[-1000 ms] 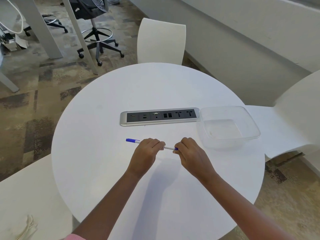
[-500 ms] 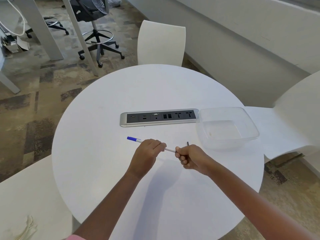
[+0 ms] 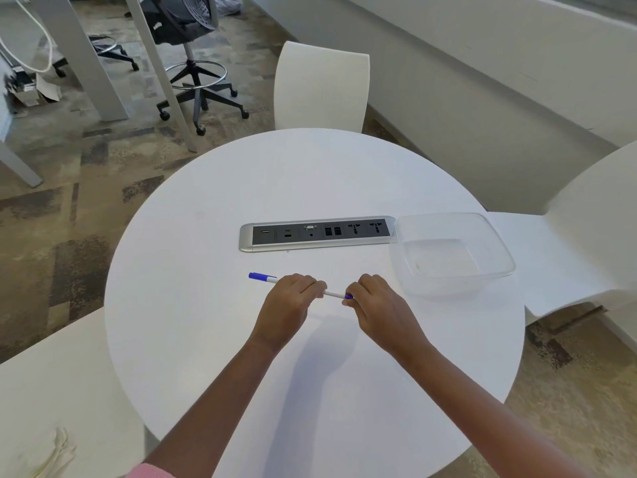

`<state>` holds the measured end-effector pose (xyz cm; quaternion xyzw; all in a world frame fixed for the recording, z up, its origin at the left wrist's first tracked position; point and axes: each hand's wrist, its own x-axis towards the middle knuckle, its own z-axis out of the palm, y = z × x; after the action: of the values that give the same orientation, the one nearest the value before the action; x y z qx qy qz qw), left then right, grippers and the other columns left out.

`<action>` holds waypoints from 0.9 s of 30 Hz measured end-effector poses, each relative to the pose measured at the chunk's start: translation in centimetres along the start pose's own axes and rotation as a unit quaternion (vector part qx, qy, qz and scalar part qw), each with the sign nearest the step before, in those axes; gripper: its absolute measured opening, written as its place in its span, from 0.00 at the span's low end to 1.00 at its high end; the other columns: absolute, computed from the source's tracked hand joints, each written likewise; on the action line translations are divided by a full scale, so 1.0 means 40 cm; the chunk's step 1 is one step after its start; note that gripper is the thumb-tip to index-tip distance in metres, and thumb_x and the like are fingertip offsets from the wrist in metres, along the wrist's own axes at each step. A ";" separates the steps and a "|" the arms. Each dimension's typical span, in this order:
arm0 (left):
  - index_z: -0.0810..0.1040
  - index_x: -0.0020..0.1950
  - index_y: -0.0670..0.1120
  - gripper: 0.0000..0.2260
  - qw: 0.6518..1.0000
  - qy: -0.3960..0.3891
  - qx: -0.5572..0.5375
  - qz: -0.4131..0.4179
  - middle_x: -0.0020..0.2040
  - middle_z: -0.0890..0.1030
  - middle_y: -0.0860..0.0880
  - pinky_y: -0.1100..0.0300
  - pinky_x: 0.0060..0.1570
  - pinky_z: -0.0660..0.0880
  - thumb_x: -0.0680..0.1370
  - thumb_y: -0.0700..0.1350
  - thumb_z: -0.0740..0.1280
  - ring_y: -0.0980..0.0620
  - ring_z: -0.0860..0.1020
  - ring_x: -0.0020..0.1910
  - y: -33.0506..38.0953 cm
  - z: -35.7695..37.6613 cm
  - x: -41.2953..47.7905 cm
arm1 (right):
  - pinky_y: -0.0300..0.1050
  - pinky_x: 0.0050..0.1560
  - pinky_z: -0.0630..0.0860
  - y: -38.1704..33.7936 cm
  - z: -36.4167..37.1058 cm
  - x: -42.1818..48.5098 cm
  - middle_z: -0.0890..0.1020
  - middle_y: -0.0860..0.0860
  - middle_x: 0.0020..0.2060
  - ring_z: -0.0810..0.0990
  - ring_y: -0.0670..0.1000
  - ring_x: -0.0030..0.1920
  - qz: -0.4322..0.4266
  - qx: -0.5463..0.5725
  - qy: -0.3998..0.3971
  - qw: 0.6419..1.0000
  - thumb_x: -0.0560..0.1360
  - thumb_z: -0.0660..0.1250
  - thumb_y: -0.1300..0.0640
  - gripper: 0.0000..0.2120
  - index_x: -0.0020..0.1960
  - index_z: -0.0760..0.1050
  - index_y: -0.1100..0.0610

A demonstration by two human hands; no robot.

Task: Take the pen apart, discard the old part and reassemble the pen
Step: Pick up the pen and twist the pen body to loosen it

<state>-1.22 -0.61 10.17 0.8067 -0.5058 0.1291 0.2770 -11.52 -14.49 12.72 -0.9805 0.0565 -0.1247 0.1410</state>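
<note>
Gripping the pen (image 3: 333, 294) near the table's (image 3: 206, 339) middle, left hand (image 3: 287, 305) closes round its barrel; right hand (image 3: 374, 303) apparently pinches the blue end, axis running left-right.

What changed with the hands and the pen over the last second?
The right hand rolled into a fist half a second ago with a dark tip poking up, then turned back knuckles-up onto the pen's blue end. The left hand kept gripping the barrel. The clear container didn't move.
</note>
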 end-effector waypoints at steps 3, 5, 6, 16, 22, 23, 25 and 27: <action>0.82 0.38 0.39 0.12 1.000 0.007 0.004 -0.006 0.32 0.82 0.46 0.60 0.30 0.75 0.61 0.25 0.74 0.46 0.78 0.29 0.002 -0.001 -0.003 | 0.49 0.24 0.73 0.000 0.002 0.008 0.77 0.61 0.30 0.75 0.59 0.32 -0.007 0.022 0.001 1.000 0.69 0.69 0.67 0.05 0.36 0.76 0.67; 0.82 0.39 0.39 0.12 1.000 0.014 0.005 -0.011 0.32 0.82 0.46 0.58 0.31 0.74 0.62 0.25 0.74 0.46 0.78 0.29 0.003 0.000 -0.006 | 0.52 0.34 0.71 0.002 0.007 0.015 0.76 0.61 0.33 0.74 0.59 0.37 0.021 0.066 -0.021 0.997 0.74 0.65 0.65 0.06 0.41 0.77 0.68; 0.82 0.39 0.38 0.12 1.000 0.015 0.004 -0.012 0.32 0.81 0.46 0.58 0.31 0.74 0.62 0.24 0.73 0.46 0.78 0.29 0.002 0.000 -0.007 | 0.48 0.37 0.67 0.004 0.009 0.017 0.74 0.59 0.34 0.73 0.58 0.39 0.041 0.090 -0.040 0.994 0.75 0.63 0.64 0.07 0.43 0.77 0.67; 0.81 0.38 0.39 0.10 1.000 0.015 0.018 0.006 0.32 0.81 0.46 0.58 0.31 0.74 0.65 0.26 0.67 0.45 0.78 0.30 0.003 0.003 -0.009 | 0.33 0.21 0.62 0.022 -0.020 0.051 0.66 0.46 0.19 0.63 0.44 0.20 0.430 0.608 -0.253 0.617 0.78 0.55 0.60 0.19 0.29 0.69 0.56; 0.81 0.38 0.39 0.12 1.000 0.007 0.011 -0.003 0.31 0.81 0.46 0.59 0.29 0.76 0.61 0.24 0.73 0.46 0.78 0.29 0.008 0.004 -0.008 | 0.36 0.29 0.64 0.010 -0.015 0.037 0.71 0.49 0.25 0.68 0.46 0.26 0.350 0.456 -0.210 0.791 0.79 0.55 0.53 0.20 0.31 0.73 0.55; 0.81 0.38 0.39 0.12 1.000 0.008 0.012 -0.006 0.32 0.81 0.46 0.58 0.29 0.76 0.61 0.24 0.73 0.46 0.78 0.29 0.006 0.004 -0.007 | 0.37 0.31 0.65 0.005 -0.013 0.032 0.73 0.49 0.27 0.69 0.46 0.29 0.308 0.399 -0.185 0.844 0.79 0.56 0.52 0.17 0.34 0.74 0.54; 0.82 0.38 0.38 0.12 1.000 0.008 0.012 -0.007 0.32 0.82 0.46 0.58 0.29 0.76 0.62 0.24 0.73 0.46 0.78 0.29 0.003 0.002 -0.006 | 0.39 0.34 0.67 0.005 -0.006 0.017 0.75 0.50 0.32 0.72 0.48 0.34 0.228 0.318 -0.126 0.911 0.77 0.60 0.53 0.09 0.41 0.73 0.54; 0.82 0.38 0.38 0.11 1.000 0.007 0.011 -0.005 0.32 0.82 0.45 0.59 0.30 0.76 0.62 0.25 0.73 0.45 0.78 0.29 0.002 0.000 -0.004 | 0.42 0.40 0.69 0.009 0.000 0.003 0.76 0.52 0.37 0.73 0.51 0.39 0.145 0.216 -0.081 0.962 0.75 0.64 0.56 0.04 0.46 0.73 0.57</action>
<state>-1.38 -0.50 10.13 0.8114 -0.4984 0.1387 0.2721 -11.43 -14.85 12.65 -0.9148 0.1580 -0.0319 0.3702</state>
